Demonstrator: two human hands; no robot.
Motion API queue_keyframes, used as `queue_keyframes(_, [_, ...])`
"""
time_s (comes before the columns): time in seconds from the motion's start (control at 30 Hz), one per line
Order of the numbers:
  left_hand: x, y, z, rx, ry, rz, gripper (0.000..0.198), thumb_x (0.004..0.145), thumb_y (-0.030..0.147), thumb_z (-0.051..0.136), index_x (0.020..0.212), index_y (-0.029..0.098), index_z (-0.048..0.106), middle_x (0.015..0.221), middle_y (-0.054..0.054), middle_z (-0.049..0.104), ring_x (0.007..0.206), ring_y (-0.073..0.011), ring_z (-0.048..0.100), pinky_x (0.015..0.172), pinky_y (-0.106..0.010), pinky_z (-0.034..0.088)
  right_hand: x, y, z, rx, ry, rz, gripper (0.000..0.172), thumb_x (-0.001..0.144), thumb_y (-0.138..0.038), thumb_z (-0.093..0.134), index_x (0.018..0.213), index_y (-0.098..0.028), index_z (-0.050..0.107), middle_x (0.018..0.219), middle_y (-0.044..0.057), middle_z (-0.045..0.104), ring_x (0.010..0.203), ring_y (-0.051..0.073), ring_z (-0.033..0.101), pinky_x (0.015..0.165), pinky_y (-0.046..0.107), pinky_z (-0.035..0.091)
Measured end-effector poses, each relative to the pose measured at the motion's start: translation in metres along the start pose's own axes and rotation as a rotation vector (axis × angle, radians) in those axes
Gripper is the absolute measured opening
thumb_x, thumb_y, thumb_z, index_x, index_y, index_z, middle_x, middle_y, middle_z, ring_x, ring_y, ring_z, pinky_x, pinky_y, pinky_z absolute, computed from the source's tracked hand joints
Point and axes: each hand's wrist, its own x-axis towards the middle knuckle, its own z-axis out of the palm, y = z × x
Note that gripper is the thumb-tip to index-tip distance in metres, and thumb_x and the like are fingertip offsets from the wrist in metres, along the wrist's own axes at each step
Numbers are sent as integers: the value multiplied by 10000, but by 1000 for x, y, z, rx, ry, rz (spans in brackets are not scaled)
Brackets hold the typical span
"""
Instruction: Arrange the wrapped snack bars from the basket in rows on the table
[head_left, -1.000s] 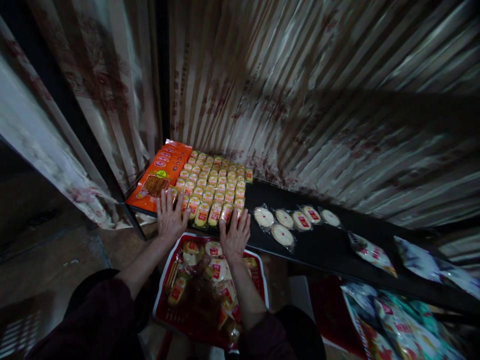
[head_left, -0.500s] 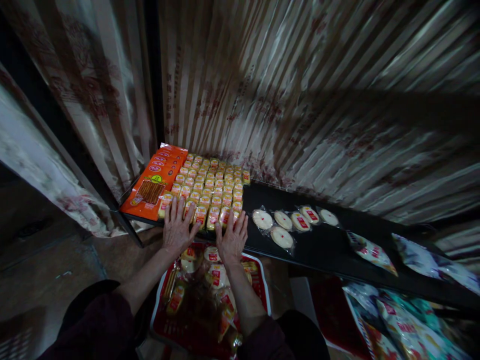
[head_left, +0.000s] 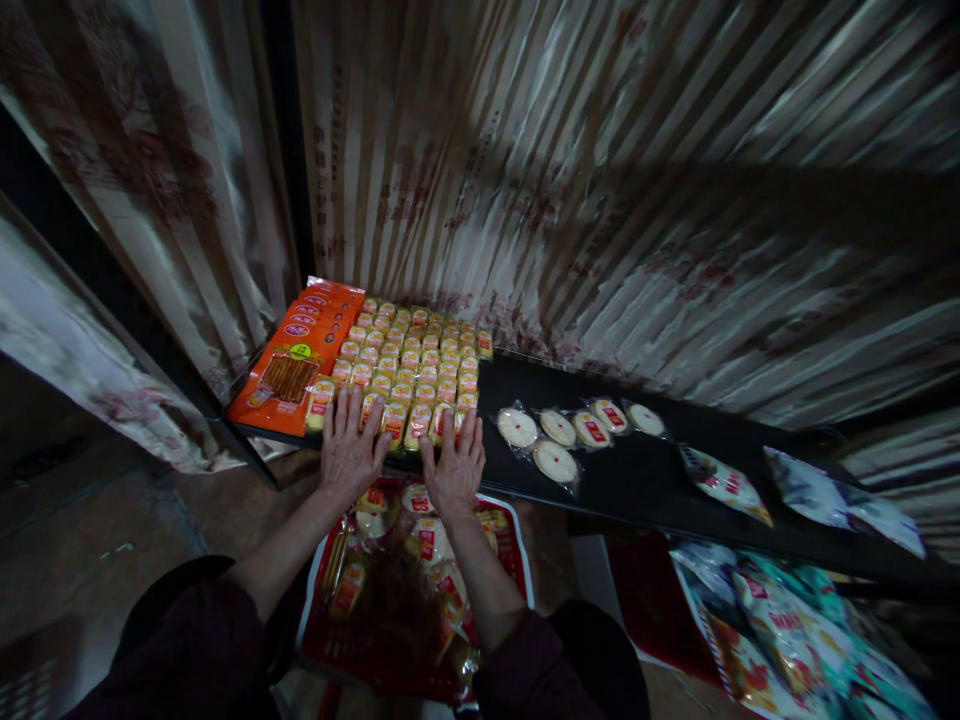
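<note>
Rows of small yellow wrapped snack packs (head_left: pixel 409 362) lie close together on a black shelf (head_left: pixel 517 478). My left hand (head_left: pixel 351 455) rests with outstretched fingers on the front packs at the left. At the right end of the front row, my right hand (head_left: pixel 454 470) touches the packs, its fingers stretched out too. Neither hand grips anything. Orange snack bags (head_left: pixel 292 365) lie overlapped to the left of the rows. Below my forearms stands a red basket with a white rim (head_left: pixel 525 560), holding several wrapped snacks (head_left: pixel 427 540).
Several round, clear-wrapped pastries (head_left: pixel 556 462) lie on the shelf to the right, then a white and red packet (head_left: pixel 726 485) and pale bags (head_left: pixel 810 490). Colourful bags (head_left: pixel 780 620) fill a box below. A patterned curtain (head_left: pixel 480 160) hangs behind, with a dark post (head_left: pixel 289 140) at the left.
The view has shifted slightly, so the shelf and its goods appear a little further left. Both hands stay at the front row, fingers still extended.
</note>
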Motion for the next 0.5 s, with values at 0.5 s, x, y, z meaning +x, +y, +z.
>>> queue_keyframes(0.5, [-8,14,-11,-120,168,128,554,886,251,472,1417,125,373,1553,-180,185,1450,-331,66,1136,-576,152,-27,10,-13,140,130,-97,564,948,-361,381,1478,-228,245,1589,120,45,1447,339,34,1081,585,234])
